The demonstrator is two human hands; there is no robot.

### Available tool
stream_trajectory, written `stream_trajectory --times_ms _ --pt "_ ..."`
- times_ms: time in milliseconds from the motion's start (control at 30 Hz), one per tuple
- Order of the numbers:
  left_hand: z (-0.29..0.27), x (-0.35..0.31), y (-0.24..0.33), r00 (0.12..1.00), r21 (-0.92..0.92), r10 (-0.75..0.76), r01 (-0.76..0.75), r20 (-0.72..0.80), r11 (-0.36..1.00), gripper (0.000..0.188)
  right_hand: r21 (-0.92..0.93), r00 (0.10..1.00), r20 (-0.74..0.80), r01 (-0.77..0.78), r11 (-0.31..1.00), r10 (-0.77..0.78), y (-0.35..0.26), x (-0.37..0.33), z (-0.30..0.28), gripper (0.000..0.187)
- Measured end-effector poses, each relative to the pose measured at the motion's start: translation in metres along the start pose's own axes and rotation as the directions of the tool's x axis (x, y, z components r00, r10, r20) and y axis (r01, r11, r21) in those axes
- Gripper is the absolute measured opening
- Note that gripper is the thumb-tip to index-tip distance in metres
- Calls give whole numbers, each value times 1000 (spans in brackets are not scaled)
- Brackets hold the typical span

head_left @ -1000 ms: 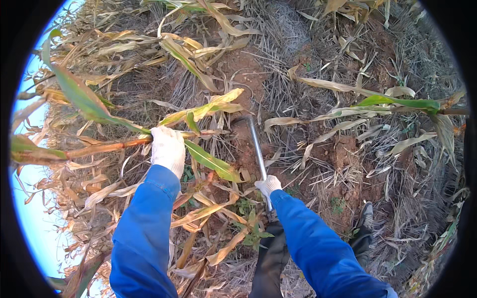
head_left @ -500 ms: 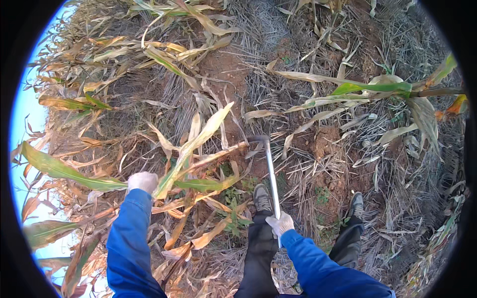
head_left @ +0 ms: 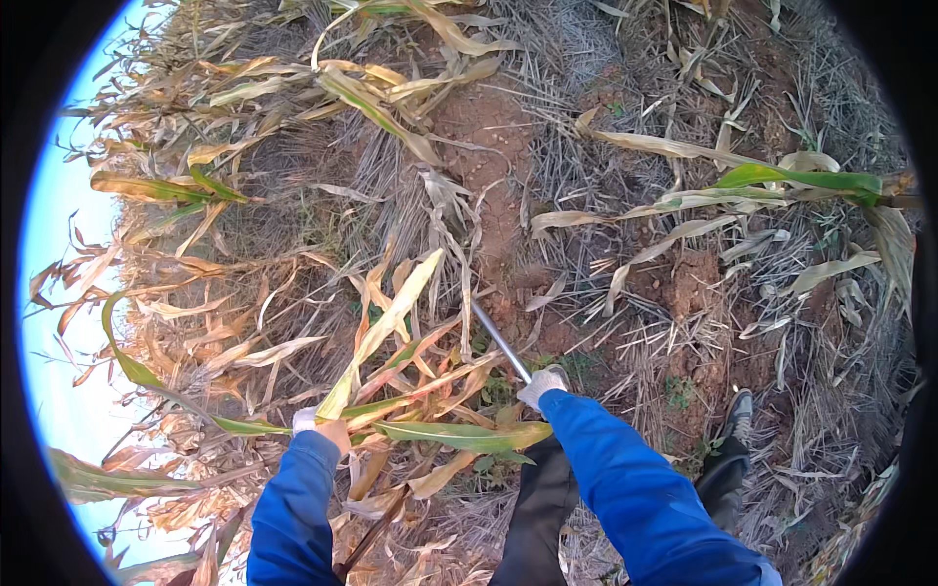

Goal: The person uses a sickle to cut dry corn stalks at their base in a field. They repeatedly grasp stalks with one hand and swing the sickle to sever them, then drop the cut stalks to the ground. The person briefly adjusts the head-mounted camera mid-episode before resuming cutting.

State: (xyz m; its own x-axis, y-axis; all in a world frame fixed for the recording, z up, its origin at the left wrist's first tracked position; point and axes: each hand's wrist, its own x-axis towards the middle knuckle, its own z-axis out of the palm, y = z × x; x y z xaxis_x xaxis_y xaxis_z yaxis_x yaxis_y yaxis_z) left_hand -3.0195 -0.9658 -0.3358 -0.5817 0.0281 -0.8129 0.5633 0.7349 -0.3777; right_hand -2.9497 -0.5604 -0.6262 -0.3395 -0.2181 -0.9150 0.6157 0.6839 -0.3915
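Amid dry leaves (head_left: pixel 278 352), the left hand (head_left: pixel 327 430), clutching a corn plant (head_left: pixel 381 332), had drawn closer in; the right hand (head_left: pixel 542 388) gripped a metal handle (head_left: pixel 500 337)

Both sleeves (head_left: pixel 625 479) are coloured blue. The left glove (head_left: pixel 319 426) and the right glove (head_left: pixel 541 387) are coloured white. The pole (head_left: pixel 500 342) is coloured silver. The held corn (head_left: pixel 383 337) is coloured pale yellow and green. The soil (head_left: pixel 489 122) is tinted red-brown and streaked with grey straw (head_left: pixel 572 41). The trousers (head_left: pixel 532 508) are coloured nearly black, the sky (head_left: pixel 73 391) blue and white.
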Motion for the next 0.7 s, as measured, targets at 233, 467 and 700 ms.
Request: stream_trajectory --times_ms 233,467,700 --pt "-102 -28 58 953 -163 -265 288 149 944 36 196 978 177 -147 969 112 19 -41 19 47" --pt "-120 -158 88 922 -192 -280 336 268 922 53 270 913 -339 -136 953 227 198 -300 -38 47" --pt "-59 -251 160 820 -283 -215 410 531 867 62 58 987 -159 47 997 -37 191 -330 -48 60"
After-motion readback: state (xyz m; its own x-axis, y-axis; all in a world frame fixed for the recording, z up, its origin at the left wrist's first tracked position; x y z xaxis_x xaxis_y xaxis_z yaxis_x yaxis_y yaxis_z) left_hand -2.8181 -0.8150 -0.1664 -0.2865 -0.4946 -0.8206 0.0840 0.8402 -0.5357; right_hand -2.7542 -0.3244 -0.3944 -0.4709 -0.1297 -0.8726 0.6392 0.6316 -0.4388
